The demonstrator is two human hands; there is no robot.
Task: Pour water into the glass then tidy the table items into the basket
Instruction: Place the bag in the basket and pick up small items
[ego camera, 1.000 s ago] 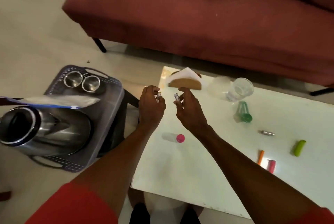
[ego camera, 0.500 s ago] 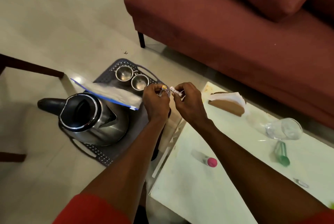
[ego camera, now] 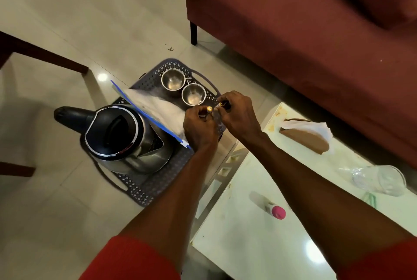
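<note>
Hands over basket point(ego camera: 155, 186): left hand point(ego camera: 199, 127) pinches small yellow-tipped item point(ego camera: 209, 108), right hand point(ego camera: 239, 113) grips another small item point(ego camera: 223, 104).

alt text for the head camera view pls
Both hands, left and right, each pinch a small item over a grey basket on the floor holding a kettle, a plastic bag and two metal cups. A glass lies on the white table.

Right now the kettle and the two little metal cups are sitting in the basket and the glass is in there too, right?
Not quite. The head view shows the kettle and both metal cups in the basket, but the glass is not in there: it lies on the white table.
</note>
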